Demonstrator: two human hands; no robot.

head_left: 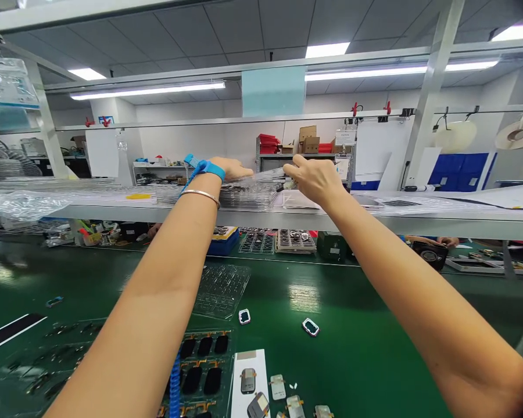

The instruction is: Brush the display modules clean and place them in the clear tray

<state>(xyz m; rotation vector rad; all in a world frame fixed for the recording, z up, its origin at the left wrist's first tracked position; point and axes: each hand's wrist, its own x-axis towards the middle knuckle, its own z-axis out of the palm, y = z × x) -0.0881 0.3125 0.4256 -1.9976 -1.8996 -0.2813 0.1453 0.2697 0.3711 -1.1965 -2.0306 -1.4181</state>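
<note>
Both arms reach up to a white shelf (287,216), where a stack of clear plastic trays (248,196) lies. A clear tray (264,179) tilts up from the top of the stack. My right hand (314,180) pinches its right end between the fingers and thumb. My left hand (230,168), with a blue wrist strap (207,169) and coiled cord, lies flat at the tray's left end, and its grip is hidden. Neither hand touches the green bench (353,360) below.
On the bench lie an empty clear tray (221,290), small framed modules (310,327), and a dark tray of black parts (200,366). Under the shelf stand parts trays (295,241). A co-worker's hands (447,241) show at right.
</note>
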